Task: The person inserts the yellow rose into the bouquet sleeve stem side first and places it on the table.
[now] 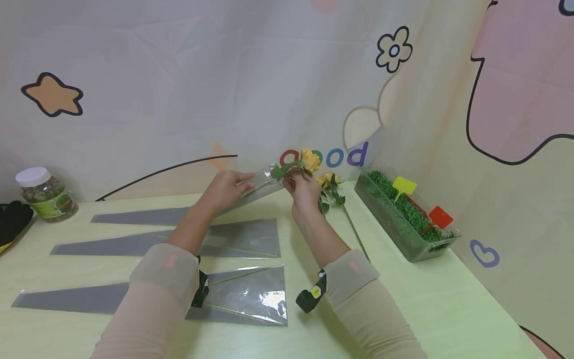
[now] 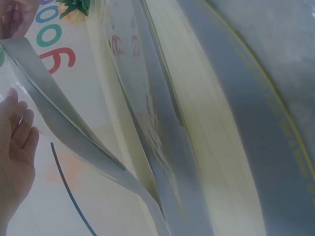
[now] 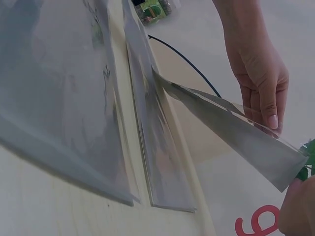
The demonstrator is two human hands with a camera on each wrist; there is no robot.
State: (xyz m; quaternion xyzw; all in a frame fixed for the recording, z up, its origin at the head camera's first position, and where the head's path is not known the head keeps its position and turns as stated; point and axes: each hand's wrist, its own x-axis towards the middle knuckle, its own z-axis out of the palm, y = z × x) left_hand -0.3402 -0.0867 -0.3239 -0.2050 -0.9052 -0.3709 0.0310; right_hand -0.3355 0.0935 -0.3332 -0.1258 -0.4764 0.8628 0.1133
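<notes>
A yellow rose (image 1: 310, 160) with green leaves lies with its stem inside a long tapered clear-and-grey flower sleeve (image 1: 265, 189), its bloom outside the wide end. My left hand (image 1: 227, 189) pinches the sleeve's upper edge between thumb and fingers, also seen in the right wrist view, where the left hand (image 3: 261, 81) is above the sleeve (image 3: 241, 142). At the sleeve's mouth, my right hand (image 1: 305, 192) pinches the rose just under its bloom; its fingertips are partly hidden. Another yellow rose (image 1: 330, 178) lies on the table behind that hand.
Two flat flower sleeves, one farther (image 1: 242, 239) and one nearer (image 1: 255, 294), lie on the pale table (image 1: 448, 309). To the right stands a clear planter (image 1: 385, 219) of artificial grass with yellow and red tags. A white-lidded jar (image 1: 47, 194) is at far left, beside a dark object (image 1: 15, 222).
</notes>
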